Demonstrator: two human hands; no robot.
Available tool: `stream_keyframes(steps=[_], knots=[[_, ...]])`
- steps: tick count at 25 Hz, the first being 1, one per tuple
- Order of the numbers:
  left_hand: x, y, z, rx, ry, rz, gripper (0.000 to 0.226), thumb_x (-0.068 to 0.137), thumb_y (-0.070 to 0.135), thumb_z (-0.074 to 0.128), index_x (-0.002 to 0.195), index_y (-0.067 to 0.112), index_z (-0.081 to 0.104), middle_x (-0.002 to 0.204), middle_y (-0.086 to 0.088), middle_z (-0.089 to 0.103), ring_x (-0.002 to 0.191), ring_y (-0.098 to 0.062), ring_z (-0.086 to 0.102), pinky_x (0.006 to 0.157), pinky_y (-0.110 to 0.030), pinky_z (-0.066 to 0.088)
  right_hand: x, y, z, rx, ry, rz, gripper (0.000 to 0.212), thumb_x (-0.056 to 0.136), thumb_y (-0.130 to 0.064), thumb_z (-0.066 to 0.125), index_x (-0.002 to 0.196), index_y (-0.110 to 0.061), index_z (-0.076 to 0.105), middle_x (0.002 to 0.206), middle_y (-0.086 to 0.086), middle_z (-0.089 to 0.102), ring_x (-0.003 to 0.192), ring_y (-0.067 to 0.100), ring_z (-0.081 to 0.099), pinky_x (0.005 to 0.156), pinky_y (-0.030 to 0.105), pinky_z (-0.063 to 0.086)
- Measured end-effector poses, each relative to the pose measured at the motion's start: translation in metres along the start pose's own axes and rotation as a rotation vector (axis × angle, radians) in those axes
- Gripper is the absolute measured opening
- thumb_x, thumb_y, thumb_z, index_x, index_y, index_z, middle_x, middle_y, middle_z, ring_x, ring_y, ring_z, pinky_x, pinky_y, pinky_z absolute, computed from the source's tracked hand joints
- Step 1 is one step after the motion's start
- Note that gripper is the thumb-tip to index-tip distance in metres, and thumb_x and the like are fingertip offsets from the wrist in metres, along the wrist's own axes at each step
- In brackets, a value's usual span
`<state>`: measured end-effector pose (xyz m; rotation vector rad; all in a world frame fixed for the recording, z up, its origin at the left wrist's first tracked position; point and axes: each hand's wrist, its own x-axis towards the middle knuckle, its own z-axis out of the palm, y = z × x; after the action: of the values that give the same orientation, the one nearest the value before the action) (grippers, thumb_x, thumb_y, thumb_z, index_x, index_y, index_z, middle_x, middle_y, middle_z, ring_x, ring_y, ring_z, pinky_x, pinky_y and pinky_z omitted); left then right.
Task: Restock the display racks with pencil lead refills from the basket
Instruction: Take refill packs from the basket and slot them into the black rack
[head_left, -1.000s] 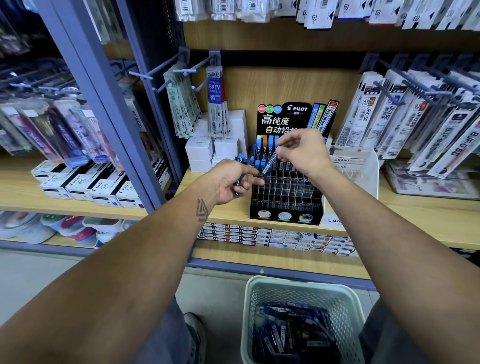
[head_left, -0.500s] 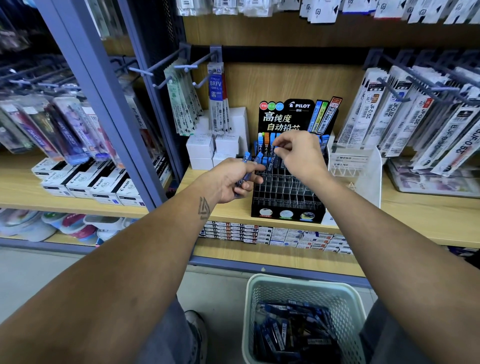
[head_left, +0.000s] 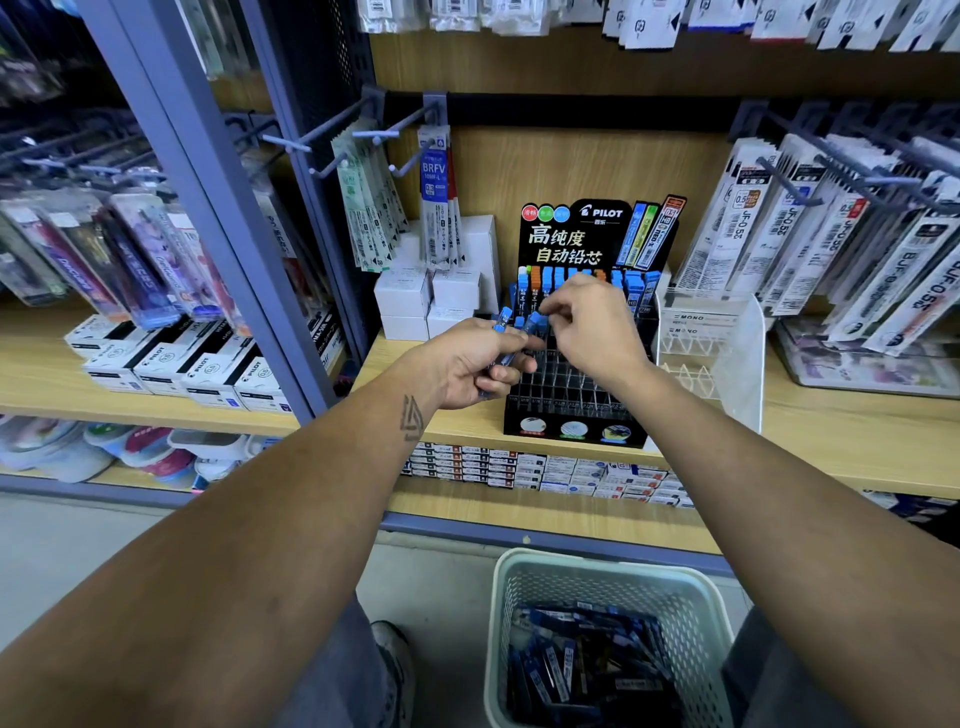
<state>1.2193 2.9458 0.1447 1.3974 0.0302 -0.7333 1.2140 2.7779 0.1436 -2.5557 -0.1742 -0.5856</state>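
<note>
A black Pilot display rack (head_left: 566, 402) stands on the wooden shelf, its back rows filled with blue-capped lead refill tubes (head_left: 636, 291) and its front slots bare. My left hand (head_left: 467, 364) grips a small bunch of blue-capped refills (head_left: 504, 319) just left of the rack. My right hand (head_left: 592, 327) hovers over the rack's middle rows and pinches the cap of one refill (head_left: 532, 322) sticking out of that bunch. On the floor below sits a pale plastic basket (head_left: 613, 571) with many dark blue refill packs inside.
White boxes (head_left: 431, 299) are stacked left of the rack, and a clear acrylic stand (head_left: 727, 353) is to its right. Hooks with hanging pen refills jut out above left (head_left: 431, 208) and right (head_left: 841, 234). A blue-grey upright post (head_left: 223, 223) divides the shelving. Boxed refills line the lower shelf (head_left: 545, 470).
My right hand has come back from the rack's rows toward my left hand and now pinches a refill in the bunch. The left hand has stayed beside the rack.
</note>
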Motion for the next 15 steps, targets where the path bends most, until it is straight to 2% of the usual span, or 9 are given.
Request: stream_keyframes(steps=[3,4,7,10,15], knots=[[-0.002,0.000,0.004,0.019,-0.032,0.011,0.023,0.105,0.012,0.047,0.118,0.001,0.061,0.072,-0.011,0.060,0.041,-0.007,0.032,0.034,-0.016,0.018,0.004,-0.011,-0.012,0.536,-0.074,0.343,0.022,0.093,0.000,0.058,0.094,-0.014,0.075,0.090,0.009,0.073,0.081,0.026,0.073,0.079,0.039,0.061],[-0.003,0.000,0.005,0.026,-0.039,0.012,0.022,0.105,0.014,0.048,0.117,0.002,0.062,0.073,-0.011,0.061,0.042,-0.007,0.032,0.035,-0.016,0.018,0.003,-0.013,-0.015,0.636,-0.110,0.389,0.018,0.093,-0.001,0.061,0.090,-0.013,0.075,0.086,0.011,0.073,0.075,0.026,0.072,0.077,0.038,0.062],[-0.004,0.000,0.005,0.022,-0.030,0.006,0.023,0.104,0.015,0.049,0.116,0.001,0.063,0.074,-0.012,0.064,0.042,-0.007,0.033,0.034,-0.016,0.020,0.000,-0.011,-0.022,0.684,-0.110,0.394,0.014,0.089,0.001,0.070,0.083,-0.011,0.074,0.081,0.009,0.073,0.065,0.015,0.066,0.068,0.029,0.059],[-0.004,0.000,0.002,0.003,0.022,0.019,0.019,0.104,0.011,0.048,0.115,0.002,0.061,0.072,-0.012,0.064,0.042,-0.008,0.034,0.034,-0.016,0.021,0.000,-0.007,-0.025,0.708,-0.076,0.411,0.014,0.088,0.001,0.071,0.083,-0.011,0.073,0.079,0.008,0.073,0.063,0.013,0.067,0.062,0.022,0.055],[-0.003,0.000,0.001,-0.050,0.060,0.010,0.017,0.104,0.005,0.043,0.095,0.005,0.058,0.064,-0.007,0.055,0.040,-0.007,0.032,0.033,-0.015,0.018,-0.004,-0.006,-0.027,0.845,-0.153,0.358,0.016,0.086,0.006,0.071,0.095,-0.006,0.074,0.086,0.014,0.074,0.077,0.019,0.072,0.074,0.027,0.059]])
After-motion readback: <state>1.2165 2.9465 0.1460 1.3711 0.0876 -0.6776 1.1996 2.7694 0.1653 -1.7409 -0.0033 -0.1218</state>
